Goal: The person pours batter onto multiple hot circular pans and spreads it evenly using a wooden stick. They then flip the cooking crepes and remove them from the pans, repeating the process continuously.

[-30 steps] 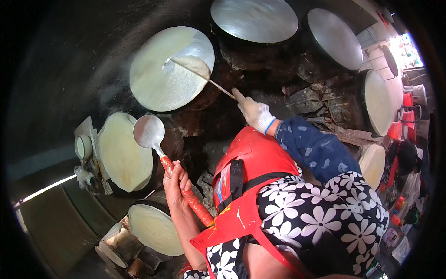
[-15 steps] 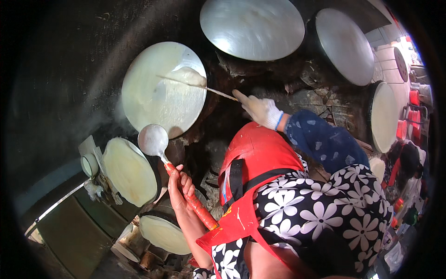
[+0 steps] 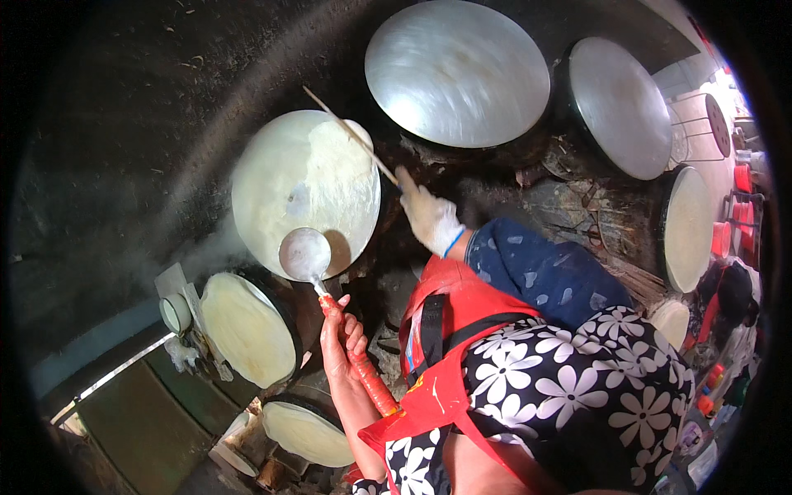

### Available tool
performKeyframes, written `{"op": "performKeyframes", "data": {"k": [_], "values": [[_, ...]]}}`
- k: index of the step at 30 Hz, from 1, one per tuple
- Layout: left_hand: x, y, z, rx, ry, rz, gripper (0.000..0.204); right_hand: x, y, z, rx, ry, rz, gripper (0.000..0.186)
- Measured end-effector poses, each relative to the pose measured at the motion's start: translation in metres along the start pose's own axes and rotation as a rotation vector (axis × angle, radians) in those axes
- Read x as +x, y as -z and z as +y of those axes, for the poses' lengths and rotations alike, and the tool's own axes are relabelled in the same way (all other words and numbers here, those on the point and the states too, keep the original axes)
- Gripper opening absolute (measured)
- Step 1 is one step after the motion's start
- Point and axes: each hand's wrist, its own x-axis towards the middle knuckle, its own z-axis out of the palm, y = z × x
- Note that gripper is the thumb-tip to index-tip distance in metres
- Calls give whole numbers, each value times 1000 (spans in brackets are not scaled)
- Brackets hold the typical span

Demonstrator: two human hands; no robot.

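Observation:
My left hand [image 3: 345, 337] is closed around the red-wrapped handle of a metal ladle [image 3: 304, 254], its bowl held over the lower edge of a round griddle [image 3: 268, 186]. In its white glove, my right hand [image 3: 431, 218] grips one end of a thin wooden stick [image 3: 353, 136]. The stick slants across the griddle's upper right edge, its far tip past the rim. Pale batter [image 3: 340, 169] coats the right part of the plate in an uneven layer, and a thinner whitish film covers the left.
Two shiny bare griddles [image 3: 456, 74] stand at the far side and far right. Pale flat rounds cover the griddle at lower left [image 3: 247, 332], the one below it [image 3: 305, 433] and another at right [image 3: 687, 229]. Steam drifts by the dark wall. A white cup [image 3: 175, 313] stands at left.
My right hand has swung the stick from across the plate toward its upper right edge. The thick batter blob is now spread along the right side. The view has shifted slightly.

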Motion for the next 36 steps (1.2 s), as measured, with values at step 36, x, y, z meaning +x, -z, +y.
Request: {"op": "performKeyframes", "data": {"k": [36], "values": [[107, 40, 74, 176, -212, -93, 22, -66, -74, -81, -98, 108, -68, 54]]}}
